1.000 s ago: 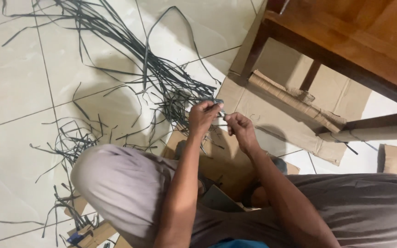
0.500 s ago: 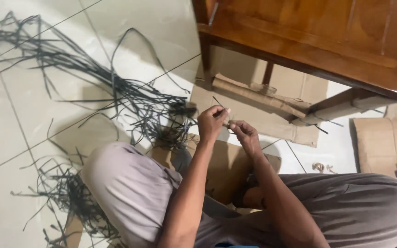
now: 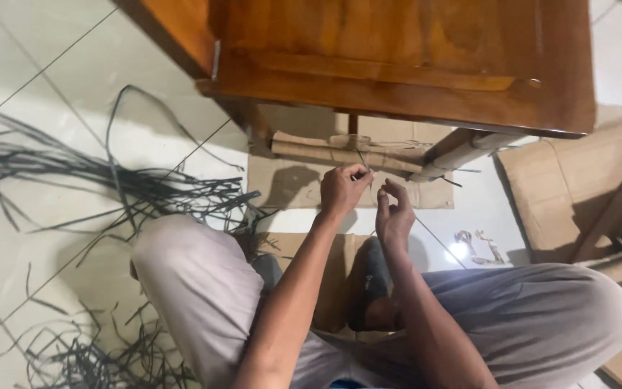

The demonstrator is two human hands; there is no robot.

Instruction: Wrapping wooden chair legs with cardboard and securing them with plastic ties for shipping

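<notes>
My left hand (image 3: 343, 189) is closed, pinching a thin dark strip (image 3: 362, 159) that pokes up from between its fingers. My right hand (image 3: 395, 213) hovers just to its right with fingers parted and slightly curled, and nothing is visible in it. Both hands are raised over my bent knees in grey trousers (image 3: 203, 281). A spread of long black strips (image 3: 109, 187) lies on the tiled floor to the left, apart from both hands.
A brown wooden table (image 3: 397, 65) stands right ahead. Flattened cardboard (image 3: 304, 180) and a cardboard roll (image 3: 325, 150) lie beneath it, more cardboard (image 3: 563, 187) to the right. Short black offcuts (image 3: 95, 356) litter the floor at lower left.
The view has swung right and up, so the table fills the top. My right hand has let go of the strip and opened; my left hand still pinches it.
</notes>
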